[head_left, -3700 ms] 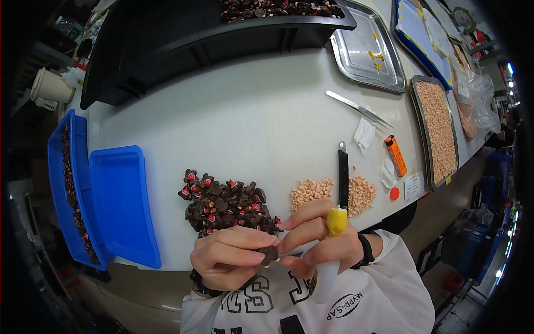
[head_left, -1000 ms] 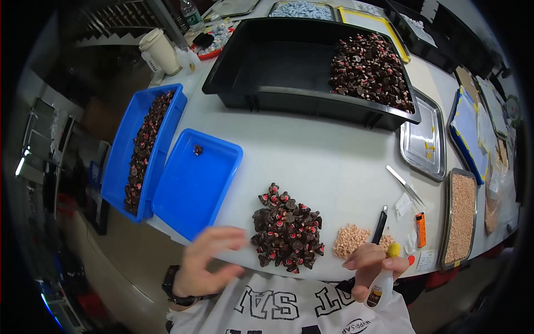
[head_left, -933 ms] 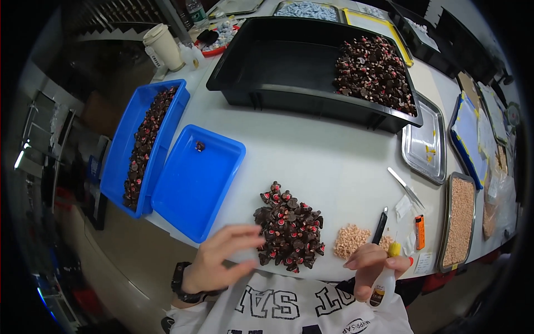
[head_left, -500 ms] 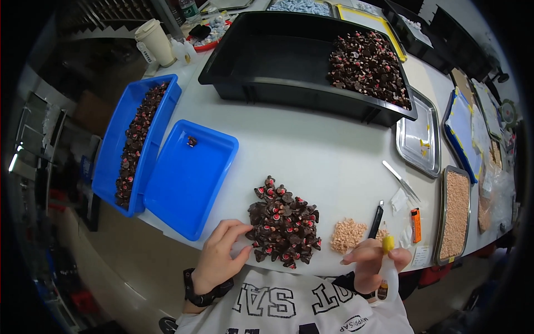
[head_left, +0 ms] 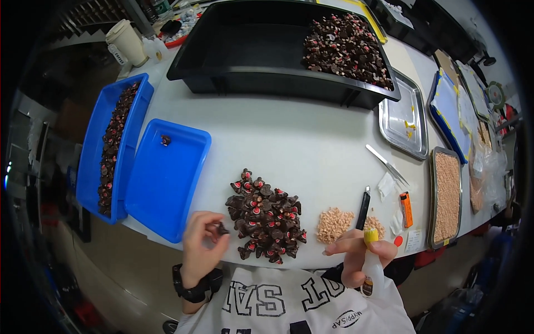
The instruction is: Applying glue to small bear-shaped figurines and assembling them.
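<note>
My left hand point(head_left: 199, 245) pinches a small dark brown figure piece point(head_left: 222, 229) between thumb and fingers, just left of the pile. That pile of dark brown figure pieces point(head_left: 267, 217) with red-and-white spots lies on the white table. My right hand point(head_left: 353, 253) is closed around a small white squeeze bottle point(head_left: 372, 271) with a yellow top, held upright at the table's near edge. Close beyond this hand lies a heap of small pale beige pieces point(head_left: 335, 224), with a smaller beige heap point(head_left: 374, 225) beside it.
Left stand a shallow blue tray point(head_left: 167, 183) with one brown piece and a deeper blue bin point(head_left: 89, 178) of such pieces. A large black tub point(head_left: 233, 83) spans the back. Rightward lie a black-handled cutter point(head_left: 363, 207), tweezers point(head_left: 386, 163), an orange box point(head_left: 406, 210) and metal trays point(head_left: 423, 142).
My left hand has come away from the pile with one dark brown piece in its fingers. My right hand still holds the bottle. The whole view has shifted slightly.
</note>
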Available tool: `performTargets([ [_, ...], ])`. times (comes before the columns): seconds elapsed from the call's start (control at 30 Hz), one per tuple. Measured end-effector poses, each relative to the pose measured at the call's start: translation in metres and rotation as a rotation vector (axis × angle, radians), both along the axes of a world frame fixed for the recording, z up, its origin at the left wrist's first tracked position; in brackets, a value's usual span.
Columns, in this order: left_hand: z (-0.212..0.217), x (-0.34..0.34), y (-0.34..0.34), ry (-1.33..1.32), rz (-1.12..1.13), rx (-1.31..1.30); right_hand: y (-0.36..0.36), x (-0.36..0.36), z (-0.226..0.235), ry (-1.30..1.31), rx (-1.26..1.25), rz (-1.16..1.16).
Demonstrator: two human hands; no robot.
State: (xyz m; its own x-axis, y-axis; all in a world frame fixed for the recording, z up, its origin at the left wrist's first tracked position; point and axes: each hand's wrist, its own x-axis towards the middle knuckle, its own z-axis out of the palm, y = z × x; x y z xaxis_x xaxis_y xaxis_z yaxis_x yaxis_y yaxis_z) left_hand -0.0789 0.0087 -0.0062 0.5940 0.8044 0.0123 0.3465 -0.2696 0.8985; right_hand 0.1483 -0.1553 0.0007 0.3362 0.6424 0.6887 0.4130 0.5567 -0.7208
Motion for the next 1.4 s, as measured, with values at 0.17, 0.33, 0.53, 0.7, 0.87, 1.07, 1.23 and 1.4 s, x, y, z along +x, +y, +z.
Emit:
performTargets([
  [0.17, 0.027, 0.009, -0.004, -0.614, -0.207, -0.477, 0.006, 0.001, -0.005, 0.031, 0.026, 0.043],
  [0.33, 0.038, 0.078, -0.004, -0.785, -0.422, -0.761, 0.019, -0.005, 0.005, -0.003, 0.122, -0.02],
  [0.53, 0.022, 0.085, -0.003, -0.675, -0.504, -0.82, 0.023, -0.007, 0.008, 0.164, 0.015, 0.083],
  [0.7, 0.02, 0.085, -0.003, -0.584, -0.469, -0.927, 0.019, 0.006, 0.0, 0.128, -0.036, 0.174],
  [0.87, 0.006, 0.087, 0.0, -0.695, -0.545, -0.694, 0.03, 0.006, 0.002, 0.034, -0.021, 0.184],
  [1.07, 0.012, 0.084, -0.01, -0.532, -0.61, -0.517, 0.027, 0.003, 0.018, -0.237, -0.051, 0.229],
  [1.23, 0.013, 0.083, -0.014, -0.436, -0.603, -0.581, 0.022, -0.004, 0.003, -0.26, -0.019, 0.123],
  [1.4, 0.017, 0.085, -0.012, -0.422, -0.632, -0.636, 0.025, -0.008, 0.007, -0.164, -0.075, 0.076],
])
